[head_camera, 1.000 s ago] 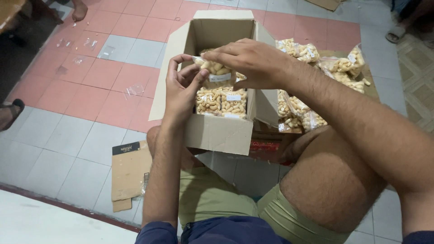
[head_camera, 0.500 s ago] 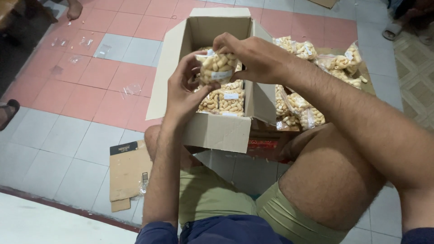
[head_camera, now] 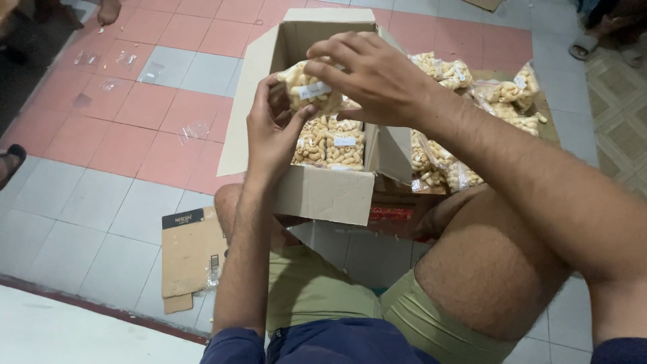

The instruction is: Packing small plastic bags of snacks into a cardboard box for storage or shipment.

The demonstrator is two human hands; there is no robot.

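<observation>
An open cardboard box (head_camera: pixel 323 192) stands on the tiled floor between my legs, with clear bags of pale snacks (head_camera: pixel 330 145) packed inside. Both hands hold one such snack bag (head_camera: pixel 306 87) above the box opening. My left hand (head_camera: pixel 273 128) grips it from below and the left side. My right hand (head_camera: pixel 367 74) covers it from above, fingers curled over its top. The bag carries a small white label.
A pile of similar snack bags (head_camera: pixel 472 94) lies on the floor right of the box. A flat piece of cardboard (head_camera: pixel 189 249) lies at the lower left. Small empty clear bags (head_camera: pixel 125 61) are scattered on the red tiles. Other people's feet show at the left edge (head_camera: pixel 10 162) and the top (head_camera: pixel 108 10).
Both hands have lifted the snack bag up out of the box, from resting low inside it to held above the opening.
</observation>
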